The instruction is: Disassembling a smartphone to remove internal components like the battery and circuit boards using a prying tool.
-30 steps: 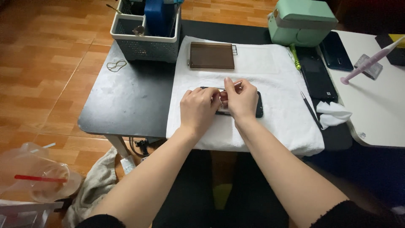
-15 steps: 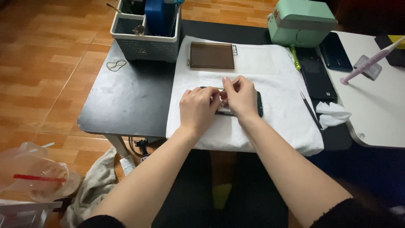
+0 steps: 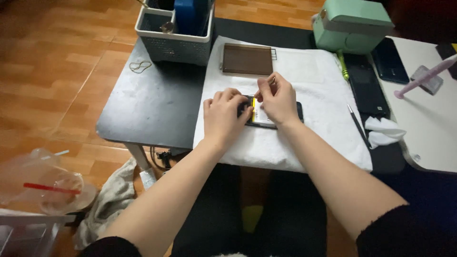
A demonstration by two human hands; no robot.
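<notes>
- On the white towel (image 3: 304, 76), about its middle, lies a dark phone (image 3: 266, 114), opened up w/ a yellow strip showing inside; we take the towel as our landmark
- Our left hand (image 3: 223, 115) rests on the phone's left end, fingers curled down over it, pressing it flat to the towel; closed on the phone as far as we can see
- Our right hand (image 3: 276, 99) sits on the phone's right half, thumb & forefinger pinched together above the yellow strip; sth thin seems held in the pinch but it's too small to tell what
- At the towel's far edge lies a brown rectangular plate (image 3: 247, 59), flat, well apart from both hands
- Left of the towel's far corner stands a grey basket (image 3: 164, 45) w/ a blue object (image 3: 191, 14) upright in it; near that, on the black table (image 3: 143, 104), a rubber band (image 3: 140, 66)
- Beyond the towel's far right corner: a mint-green box (image 3: 352, 24); a green pen-like tool (image 3: 342, 64) lies just beside the towel's right edge, next to a black slab (image 3: 366, 88)
- Right of the towel, a thin dark stylus (image 3: 356, 124) and a crumpled tissue (image 3: 384, 131)
- Below-left of the towel, on the floor: a grey rag (image 3: 109, 200) & a clear plastic cup w/ red straw (image 3: 52, 188)
</notes>
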